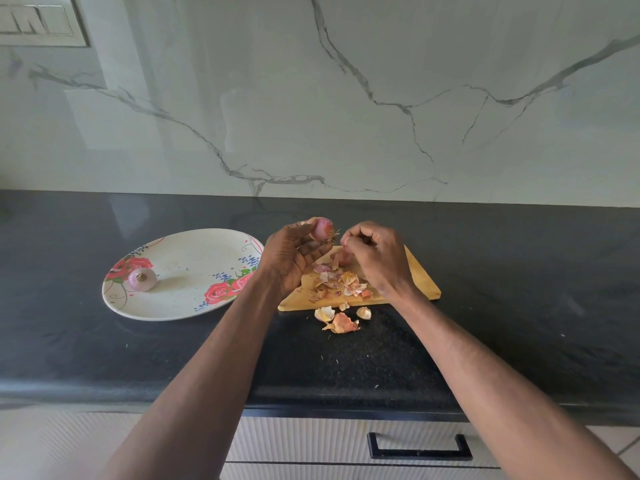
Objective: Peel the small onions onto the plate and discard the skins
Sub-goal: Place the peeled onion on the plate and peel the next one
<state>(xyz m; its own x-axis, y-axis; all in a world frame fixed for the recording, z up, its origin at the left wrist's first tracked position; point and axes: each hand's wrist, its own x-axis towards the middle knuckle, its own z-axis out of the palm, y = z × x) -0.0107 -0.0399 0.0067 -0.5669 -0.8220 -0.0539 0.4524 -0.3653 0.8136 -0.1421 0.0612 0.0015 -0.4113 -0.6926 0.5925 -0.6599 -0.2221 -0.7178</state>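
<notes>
My left hand (294, 252) holds a small pink onion (323, 229) above the wooden cutting board (420, 282), its root tuft pointing right. My right hand (372, 251) hovers just right of the onion with curled fingers, its fingertips pinched together near the root; whether they hold a bit of skin I cannot tell. Another onion (344, 258) lies on the board, partly hidden behind my right hand. One peeled onion (142, 279) sits on the left side of the floral plate (194, 265). Loose skins (337, 284) are piled on the board, and a few skins (341, 320) lie on the counter in front of it.
The black stone counter (519, 289) runs the full width, with a marble wall (346, 98) behind it. A drawer with a black handle (419, 448) is below the counter's front edge. A switch panel (38, 20) is at the top left.
</notes>
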